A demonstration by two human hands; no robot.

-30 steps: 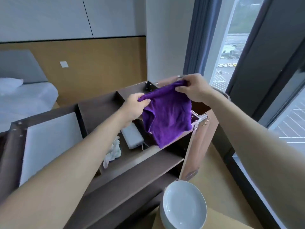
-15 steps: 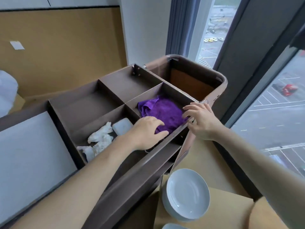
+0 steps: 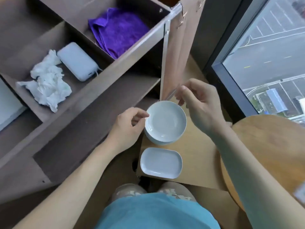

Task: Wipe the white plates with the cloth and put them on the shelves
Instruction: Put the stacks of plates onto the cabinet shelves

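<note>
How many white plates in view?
At least 3: a round plate on top of a stack, another under it, more possibly hidden; a rectangular plate nearer the person.

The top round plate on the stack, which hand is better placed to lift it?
Probably the left hand: its fingers already touch the rim of the top round plate, while the right hand hovers open above the far edge.

Crumpled white tissue [image 3: 47, 80] lies in a left compartment, touching a white power bank [image 3: 77, 61] just to its right. At far right, a window [image 3: 270, 53] overlooks a parking lot. A round wooden stool [image 3: 270, 146] stands near right.
</note>
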